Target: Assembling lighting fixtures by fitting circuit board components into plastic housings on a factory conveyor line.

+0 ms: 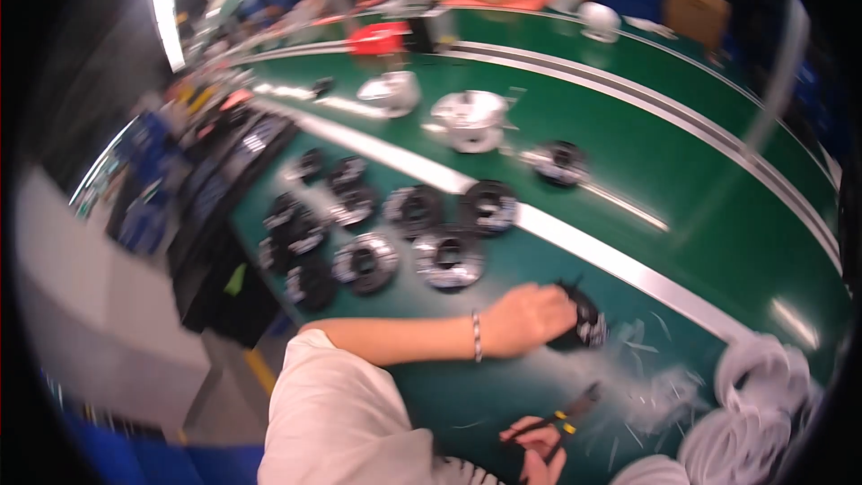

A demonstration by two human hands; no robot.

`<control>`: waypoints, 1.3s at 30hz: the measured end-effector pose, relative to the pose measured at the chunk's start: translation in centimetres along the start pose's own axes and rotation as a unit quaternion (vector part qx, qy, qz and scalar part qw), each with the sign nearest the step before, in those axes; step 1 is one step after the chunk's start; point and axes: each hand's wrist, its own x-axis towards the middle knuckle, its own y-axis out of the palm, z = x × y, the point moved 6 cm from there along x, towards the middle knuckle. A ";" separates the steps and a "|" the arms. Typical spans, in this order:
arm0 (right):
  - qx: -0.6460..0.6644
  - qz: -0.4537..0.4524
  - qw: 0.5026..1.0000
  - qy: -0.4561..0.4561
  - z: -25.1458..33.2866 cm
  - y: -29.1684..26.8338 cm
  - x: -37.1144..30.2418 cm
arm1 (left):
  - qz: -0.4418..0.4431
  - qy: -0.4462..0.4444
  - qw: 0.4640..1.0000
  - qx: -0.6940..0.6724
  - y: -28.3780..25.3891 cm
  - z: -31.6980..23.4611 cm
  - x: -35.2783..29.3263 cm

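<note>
bench: a green surface [471,395] is spread beneath the work, crossed by a pale rail [620,268].
white rings: loose coils [736,445] are heaped at the lower right edge.
metal housings: two pale, rounded pieces, the nearer one a silvery housing [471,121], are set beyond the rail.
black-and-silver discs: a group of round parts [465,273] is laid out on the near side of the rail, left of the hands; one more disc [558,164] is seen beyond it.
left hand: fingers are placed at the edge of a black part [588,323] by the left hand [534,319]; with the blur, whether it is gripped cannot be told.
right hand: cutters [566,418] with black-and-yellow handles are clasped in the right hand [540,449], well below the left; the hands are kept apart.
clear scraps: thin pieces [660,391] are scattered right of the cutters.
</note>
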 end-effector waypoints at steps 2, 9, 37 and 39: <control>-0.016 0.002 1.000 0.015 -0.2 0.0 0.0 | 0.009 -0.072 0.997 0.012 -1.2 -1.6 -5.8; -0.012 0.059 0.995 0.076 -2.1 1.7 -0.7 | 0.049 -0.279 0.959 -0.028 -7.5 -5.4 -12.4; -0.013 -0.088 0.991 -0.101 -2.3 -2.4 -2.4 | 0.174 -0.238 0.935 0.197 10.5 17.4 10.1; -0.007 -0.079 0.990 -0.112 -2.2 -2.6 -2.1 | 0.165 -0.215 0.948 0.169 10.0 16.8 10.3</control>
